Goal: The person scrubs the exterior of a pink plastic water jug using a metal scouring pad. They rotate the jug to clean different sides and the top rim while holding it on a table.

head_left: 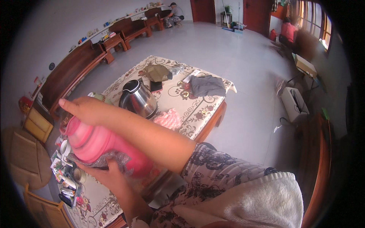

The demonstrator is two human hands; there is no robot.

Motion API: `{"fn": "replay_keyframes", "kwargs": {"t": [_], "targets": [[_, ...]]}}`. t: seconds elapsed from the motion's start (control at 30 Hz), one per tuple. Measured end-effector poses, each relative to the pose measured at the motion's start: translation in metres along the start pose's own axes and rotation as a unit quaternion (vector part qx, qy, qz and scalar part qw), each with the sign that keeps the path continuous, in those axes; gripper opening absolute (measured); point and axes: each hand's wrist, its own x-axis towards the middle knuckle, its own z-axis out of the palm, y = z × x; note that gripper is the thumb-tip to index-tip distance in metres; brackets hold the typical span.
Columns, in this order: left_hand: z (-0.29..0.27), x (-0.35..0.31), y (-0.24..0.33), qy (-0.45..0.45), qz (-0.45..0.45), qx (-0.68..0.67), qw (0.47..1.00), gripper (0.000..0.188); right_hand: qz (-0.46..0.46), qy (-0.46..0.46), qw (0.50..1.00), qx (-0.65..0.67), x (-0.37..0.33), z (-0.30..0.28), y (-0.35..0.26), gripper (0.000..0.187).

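A large pink water bottle is tilted over the near left part of the table, held in both hands. My right hand reaches across from the right and is closed around its top end; the grasping fingers are partly hidden. Lower down, my left hand supports the bottle's side, its thumb over a grey glittery mesh band or cloth wrapped against the bottle. The bottle's lower end is blurred. Beyond my right forearm stand a steel electric kettle and a crumpled pink knitted cloth.
The patterned tablecloth bears a dark phone, a grey cloth and an olive-brown fabric item. Small items crowd a tray at left. Wooden benches line the wall. Two people crouch farther off.
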Motion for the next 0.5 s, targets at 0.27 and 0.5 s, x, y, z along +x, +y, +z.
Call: {"fn": "replay_keyframes", "kwargs": {"t": [0.27, 0.5], "targets": [[-0.003, -0.003, -0.015, -0.004, 0.027, -0.045, 0.999, 0.081, -0.018, 0.031, 0.999, -0.002, -0.004, 0.001, 0.001, 0.078], [-0.007, -0.001, -0.023, 0.009, -0.006, -0.084, 0.996, 0.088, -0.01, 0.022, 1.0, 0.001, -0.005, 0.0, -0.001, 0.077]]}}
